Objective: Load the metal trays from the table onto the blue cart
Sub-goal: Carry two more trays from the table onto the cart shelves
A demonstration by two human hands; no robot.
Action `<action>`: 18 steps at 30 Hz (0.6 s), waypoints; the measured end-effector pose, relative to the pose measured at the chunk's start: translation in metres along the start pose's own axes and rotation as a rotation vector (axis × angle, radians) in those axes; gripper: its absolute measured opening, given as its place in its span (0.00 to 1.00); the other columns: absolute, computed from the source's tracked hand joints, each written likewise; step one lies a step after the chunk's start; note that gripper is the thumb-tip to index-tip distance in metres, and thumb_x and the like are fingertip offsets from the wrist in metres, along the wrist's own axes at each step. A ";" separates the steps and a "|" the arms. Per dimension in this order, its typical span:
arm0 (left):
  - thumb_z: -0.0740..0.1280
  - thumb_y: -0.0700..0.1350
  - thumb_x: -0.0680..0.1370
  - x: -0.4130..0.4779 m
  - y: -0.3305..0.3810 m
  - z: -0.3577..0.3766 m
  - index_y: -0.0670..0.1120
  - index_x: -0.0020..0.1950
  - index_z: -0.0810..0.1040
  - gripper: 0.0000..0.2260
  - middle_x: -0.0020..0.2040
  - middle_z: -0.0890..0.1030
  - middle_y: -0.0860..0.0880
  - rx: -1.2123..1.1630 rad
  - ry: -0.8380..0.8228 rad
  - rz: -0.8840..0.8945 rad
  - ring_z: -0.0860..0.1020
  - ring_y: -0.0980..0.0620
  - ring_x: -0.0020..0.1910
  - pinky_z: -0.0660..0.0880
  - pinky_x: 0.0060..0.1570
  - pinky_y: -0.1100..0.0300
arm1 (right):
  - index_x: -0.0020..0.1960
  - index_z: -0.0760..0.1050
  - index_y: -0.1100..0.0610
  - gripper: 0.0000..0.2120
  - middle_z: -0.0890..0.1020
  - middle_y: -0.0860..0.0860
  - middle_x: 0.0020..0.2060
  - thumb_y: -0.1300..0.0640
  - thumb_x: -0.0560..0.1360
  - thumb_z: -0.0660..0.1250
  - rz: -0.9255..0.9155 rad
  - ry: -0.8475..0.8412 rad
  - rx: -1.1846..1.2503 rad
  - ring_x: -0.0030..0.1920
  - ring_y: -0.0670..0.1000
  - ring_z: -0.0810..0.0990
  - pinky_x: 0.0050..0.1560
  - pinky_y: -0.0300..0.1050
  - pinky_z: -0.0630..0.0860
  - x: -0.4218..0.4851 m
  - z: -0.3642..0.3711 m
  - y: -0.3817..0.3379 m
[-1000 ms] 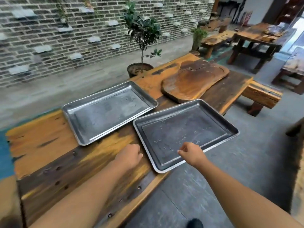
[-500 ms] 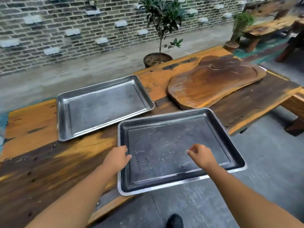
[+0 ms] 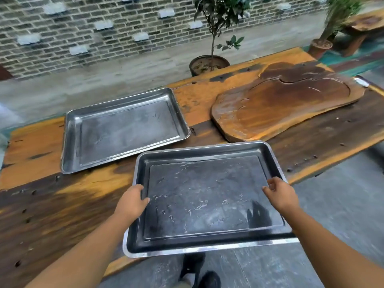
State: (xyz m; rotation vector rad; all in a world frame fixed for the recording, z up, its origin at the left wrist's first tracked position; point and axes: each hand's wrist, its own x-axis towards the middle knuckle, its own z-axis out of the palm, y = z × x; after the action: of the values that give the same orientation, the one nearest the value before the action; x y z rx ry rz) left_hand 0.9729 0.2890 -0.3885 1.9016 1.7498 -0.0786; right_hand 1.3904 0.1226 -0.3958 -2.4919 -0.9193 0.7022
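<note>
A worn wooden table (image 3: 52, 204) carries a steel tray (image 3: 122, 127) beyond the left hand (image 3: 132, 201) and a carved wooden slab (image 3: 280, 102) beyond the right hand (image 3: 280, 195).

A single head-worn wide-angle view looked forward and steeply down from above the near edge of the table (image 3: 311, 142), close enough that both forearms entered from the bottom, and it faced a brick wall (image 3: 83, 28) beyond the table's far side.
</note>
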 end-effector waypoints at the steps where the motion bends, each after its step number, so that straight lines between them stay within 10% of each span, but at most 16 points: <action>1: 0.70 0.47 0.76 0.004 -0.002 0.002 0.42 0.69 0.71 0.24 0.65 0.76 0.43 -0.004 0.001 -0.014 0.76 0.43 0.61 0.73 0.59 0.52 | 0.62 0.75 0.61 0.20 0.83 0.59 0.54 0.52 0.74 0.70 -0.011 0.012 -0.030 0.55 0.61 0.80 0.53 0.48 0.74 0.006 -0.002 0.002; 18: 0.71 0.43 0.74 0.058 -0.046 0.005 0.41 0.61 0.71 0.18 0.48 0.83 0.40 0.011 -0.073 -0.234 0.81 0.39 0.47 0.78 0.50 0.47 | 0.62 0.70 0.68 0.18 0.70 0.69 0.61 0.62 0.75 0.66 0.193 0.053 -0.209 0.54 0.68 0.75 0.59 0.56 0.72 0.058 0.003 0.024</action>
State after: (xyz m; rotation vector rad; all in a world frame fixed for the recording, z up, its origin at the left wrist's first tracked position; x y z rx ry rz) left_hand 0.9405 0.3394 -0.4316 1.6725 1.9170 -0.2411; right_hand 1.4386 0.1461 -0.4285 -2.7984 -0.7745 0.6233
